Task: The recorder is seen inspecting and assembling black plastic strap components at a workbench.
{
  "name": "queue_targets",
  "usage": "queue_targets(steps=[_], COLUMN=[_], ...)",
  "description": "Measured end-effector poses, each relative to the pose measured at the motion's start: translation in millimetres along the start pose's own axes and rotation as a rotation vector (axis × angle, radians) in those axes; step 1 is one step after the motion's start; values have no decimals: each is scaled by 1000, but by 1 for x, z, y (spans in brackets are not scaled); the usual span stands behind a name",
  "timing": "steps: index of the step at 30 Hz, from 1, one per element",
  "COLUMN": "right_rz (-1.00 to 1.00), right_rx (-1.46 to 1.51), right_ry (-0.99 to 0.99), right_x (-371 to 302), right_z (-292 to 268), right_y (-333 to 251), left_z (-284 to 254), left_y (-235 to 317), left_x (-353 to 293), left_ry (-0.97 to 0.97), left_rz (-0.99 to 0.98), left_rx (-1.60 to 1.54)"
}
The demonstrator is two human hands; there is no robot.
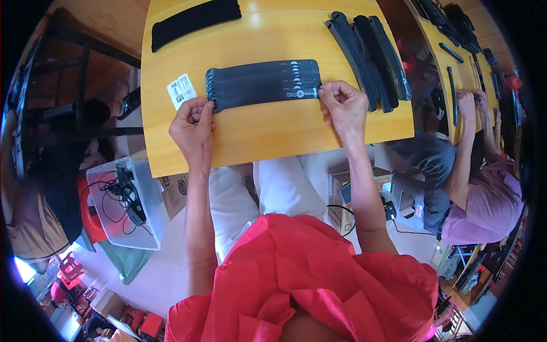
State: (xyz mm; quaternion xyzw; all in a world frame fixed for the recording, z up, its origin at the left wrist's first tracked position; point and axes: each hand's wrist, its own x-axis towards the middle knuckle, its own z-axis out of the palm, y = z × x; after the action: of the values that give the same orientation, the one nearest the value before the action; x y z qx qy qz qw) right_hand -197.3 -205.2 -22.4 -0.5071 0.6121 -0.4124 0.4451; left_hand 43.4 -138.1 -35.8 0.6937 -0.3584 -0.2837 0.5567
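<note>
Fingertips [209, 106] of a worker's left hand [192, 126] pinch the near-left corner of a stack of black straps [250, 85], thumb against the bent forefinger, while the right hand [348, 109] grips the near-right corner in a similar pinch, its remaining fingers curled. The stack lies fanned in overlapping layers on a yellow wooden table [273, 139], pale stitching along its left end and light printed marks near its right; whether either corner is lifted off the wood cannot be told. A white label [181, 89] rests just left of the stack, close to the left hand. Beyond the stack, toward its left, lies a separate black strap piece [196, 24]; to its right, folded black bundles [375, 64] sit side by side. The worker's red shirt [279, 251] and pale trousers [285, 182] show on the near side of the stack. Below and left of it, a clear plastic bin [151, 199] holds black cables [134, 212]. Well to the right of the stack, a co-worker in a mauve shirt [484, 211] works at another table [441, 77].
</note>
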Motion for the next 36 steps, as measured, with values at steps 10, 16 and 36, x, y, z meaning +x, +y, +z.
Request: queue_targets(steps=[10, 16, 36], right_rz=[5, -11, -116], right_rx=[-34, -56, -203], right_ry=[4, 16, 15], right_x=[0, -1, 8], right_z=[1, 2, 1], right_y=[-3, -6, 0], left_z=[1, 1, 1], left_y=[2, 1, -6], left_x=[-1, 0, 12], left_ry=[6, 22, 24], left_rz=[9, 24, 47], left_rx=[14, 52, 97])
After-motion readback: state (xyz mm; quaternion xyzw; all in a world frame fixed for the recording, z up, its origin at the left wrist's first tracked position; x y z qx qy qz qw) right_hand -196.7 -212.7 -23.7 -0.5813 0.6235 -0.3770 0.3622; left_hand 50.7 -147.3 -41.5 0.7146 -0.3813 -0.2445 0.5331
